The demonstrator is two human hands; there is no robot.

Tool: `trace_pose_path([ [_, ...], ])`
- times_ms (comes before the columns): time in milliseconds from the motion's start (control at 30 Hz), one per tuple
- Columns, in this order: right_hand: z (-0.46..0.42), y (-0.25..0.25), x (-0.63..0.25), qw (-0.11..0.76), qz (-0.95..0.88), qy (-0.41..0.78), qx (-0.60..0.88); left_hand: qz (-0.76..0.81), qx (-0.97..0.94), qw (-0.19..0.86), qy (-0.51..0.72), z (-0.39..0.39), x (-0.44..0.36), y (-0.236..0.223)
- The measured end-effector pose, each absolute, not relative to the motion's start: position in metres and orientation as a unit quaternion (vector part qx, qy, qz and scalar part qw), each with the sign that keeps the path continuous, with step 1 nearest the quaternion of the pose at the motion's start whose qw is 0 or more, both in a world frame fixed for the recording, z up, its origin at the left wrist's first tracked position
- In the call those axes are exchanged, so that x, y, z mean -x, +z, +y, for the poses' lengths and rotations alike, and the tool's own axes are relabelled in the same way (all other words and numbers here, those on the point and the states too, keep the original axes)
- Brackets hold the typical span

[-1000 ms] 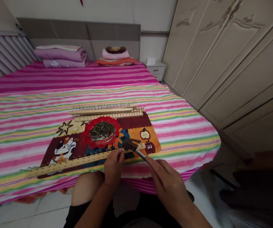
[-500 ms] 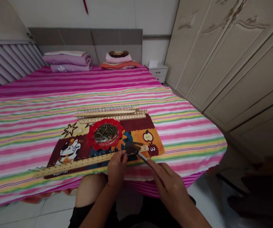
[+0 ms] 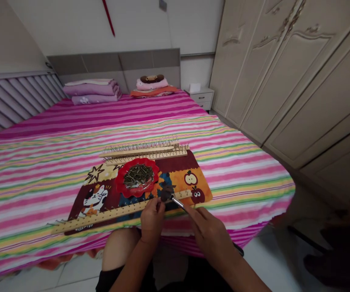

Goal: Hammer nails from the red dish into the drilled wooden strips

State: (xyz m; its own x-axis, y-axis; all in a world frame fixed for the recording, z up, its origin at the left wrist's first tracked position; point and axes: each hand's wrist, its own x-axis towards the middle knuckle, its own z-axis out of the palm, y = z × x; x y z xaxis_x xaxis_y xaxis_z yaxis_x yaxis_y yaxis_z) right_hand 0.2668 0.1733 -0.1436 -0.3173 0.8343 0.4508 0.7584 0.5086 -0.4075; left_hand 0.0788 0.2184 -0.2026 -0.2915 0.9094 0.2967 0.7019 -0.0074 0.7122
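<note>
My right hand (image 3: pixel 210 227) is wrapped round the handle of a hammer (image 3: pixel 176 200). Its dark head is right beside the fingertips of my left hand (image 3: pixel 152 217), over a long pale wooden strip (image 3: pixel 118 211). Those left fingers are pinched together on the strip; whatever is between them is hidden. Rows of holes or small marks run along the strip, and several nails stick up from it. Just behind lies a red scalloped bowl (image 3: pixel 120 188) full of loose nails (image 3: pixel 139 176).
More wooden strips (image 3: pixel 144 152) bristling with nails lie behind the bowl. A patterned mat (image 3: pixel 175 162) is under the work, on a bed with a striped cover (image 3: pixel 238 174). Folded bedding (image 3: pixel 94 91) is at the headboard. A wardrobe (image 3: pixel 269 81) stands to the right.
The view has tilted up slightly, so everything sits a little lower in the picture. The hammer head remains close to my left fingertips, and both hands keep their grips.
</note>
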Motion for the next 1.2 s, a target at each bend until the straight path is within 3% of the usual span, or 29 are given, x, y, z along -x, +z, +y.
trace_pose_path([
  [233, 0.144, -0.154, -0.293, 0.4, -0.772, 0.18, 0.46, 0.675, -0.59, 0.148, 0.416, 0.22, -0.077, -0.206],
  [433, 0.127, -0.204, -0.319, 0.354, -0.761, 0.261, 0.477, 0.663, -0.61, 0.17, 0.399, 0.204, -0.063, -0.183],
  [567, 0.125, -0.231, -0.325, 0.332, -0.747, 0.282, 0.502, 0.686, -0.617, 0.081, 0.378, 0.211, -0.02, -0.142],
  [667, 0.127, -0.237, -0.325, 0.331, -0.739, 0.293, 0.508, 0.727, -0.617, 0.004, 0.303, 0.24, 0.015, -0.119],
  [900, 0.128, -0.237, -0.327, 0.341, -0.739, 0.293, 0.502, 0.744, -0.668, 0.025, -0.006, 0.291, 0.031, -0.125],
  [1200, 0.128, -0.239, -0.328, 0.324, -0.746, 0.297, 0.5, 0.726, -0.682, -0.011, -0.088, 0.299, 0.033, -0.128],
])
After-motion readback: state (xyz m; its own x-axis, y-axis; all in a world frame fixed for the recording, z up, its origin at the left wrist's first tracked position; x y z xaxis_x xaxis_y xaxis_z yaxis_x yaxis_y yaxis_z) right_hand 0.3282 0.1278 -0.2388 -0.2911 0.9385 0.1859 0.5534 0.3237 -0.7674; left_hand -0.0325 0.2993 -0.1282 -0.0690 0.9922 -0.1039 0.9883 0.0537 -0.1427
